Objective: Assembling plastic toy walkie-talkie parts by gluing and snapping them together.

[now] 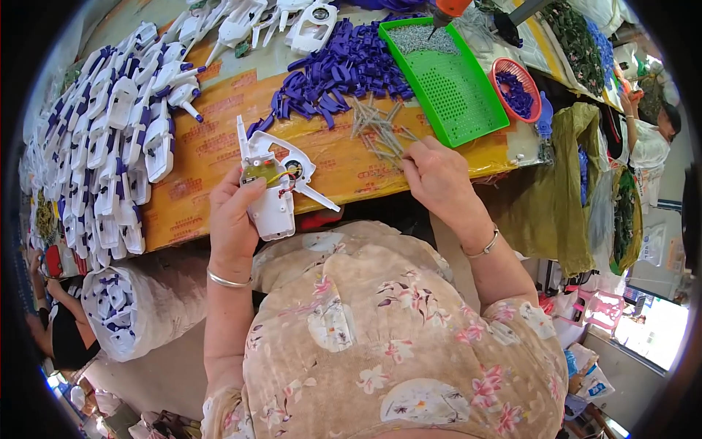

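Note:
My left hand (232, 212) grips a white plastic toy housing (272, 218), the thumb pressed over its inner side. In the housing sit a small green circuit board (257, 170), red and yellow wires (281, 178) and a round dark part (295, 167). A narrow tip points away from me and a thin arm sticks out to the right. My right hand (442, 179) is at the near right of a loose pile of thin grey rods (376, 128). Its fingers are curled together at a rod's end; the fingertips are partly hidden.
Purple plastic pieces (358, 66) are heaped behind the rods. A green tray (457, 102) with small screws (420, 38) and a red basket (515, 91) stand right, under an orange-and-black screwdriver (442, 14). White-and-purple housings (110, 146) crowd the left. Two other people are at the sides.

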The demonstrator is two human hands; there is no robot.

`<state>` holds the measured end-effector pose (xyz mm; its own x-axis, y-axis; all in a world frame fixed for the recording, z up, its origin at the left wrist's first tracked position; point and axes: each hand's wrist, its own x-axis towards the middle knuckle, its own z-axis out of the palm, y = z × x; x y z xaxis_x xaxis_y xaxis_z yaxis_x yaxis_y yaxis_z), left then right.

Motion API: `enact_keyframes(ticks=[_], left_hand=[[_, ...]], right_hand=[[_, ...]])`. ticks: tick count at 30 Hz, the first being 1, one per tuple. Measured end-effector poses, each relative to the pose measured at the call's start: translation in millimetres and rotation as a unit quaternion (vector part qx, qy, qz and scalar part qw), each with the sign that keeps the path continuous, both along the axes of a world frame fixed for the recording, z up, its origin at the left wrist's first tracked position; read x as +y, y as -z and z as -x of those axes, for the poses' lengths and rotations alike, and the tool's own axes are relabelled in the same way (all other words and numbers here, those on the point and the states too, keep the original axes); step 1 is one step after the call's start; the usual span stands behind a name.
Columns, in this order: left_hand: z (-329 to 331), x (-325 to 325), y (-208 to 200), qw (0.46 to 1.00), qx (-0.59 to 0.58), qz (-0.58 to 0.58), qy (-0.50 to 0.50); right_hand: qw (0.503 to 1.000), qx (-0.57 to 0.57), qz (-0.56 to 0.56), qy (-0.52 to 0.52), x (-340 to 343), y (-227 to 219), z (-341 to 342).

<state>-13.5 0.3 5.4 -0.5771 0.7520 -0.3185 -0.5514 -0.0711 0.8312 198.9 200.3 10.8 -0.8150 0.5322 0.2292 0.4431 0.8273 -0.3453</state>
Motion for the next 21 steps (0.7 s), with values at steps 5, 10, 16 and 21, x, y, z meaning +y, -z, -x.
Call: enact_keyframes(ticks=[5,10,16,21], left_hand=[[-4,3,0,1.0,-0.011,-0.012,0.016],[-4,4,2,1.0,-0.009,-0.009,0.005],[-5,8,1,1.0,-0.009,-0.018,0.015],[-5,7,-2,1.0,-0.009,-0.014,0.017]], right_hand=[[0.999,-0.041,0.004,-0.005,3,0,1],[0.999,0.019,0.003,-0.026,7,-13,2],[0.988,0.098,0.116,-0.026,16,-24,14],[0.991,0.112,0.076,-0.012,21,-32,18]])
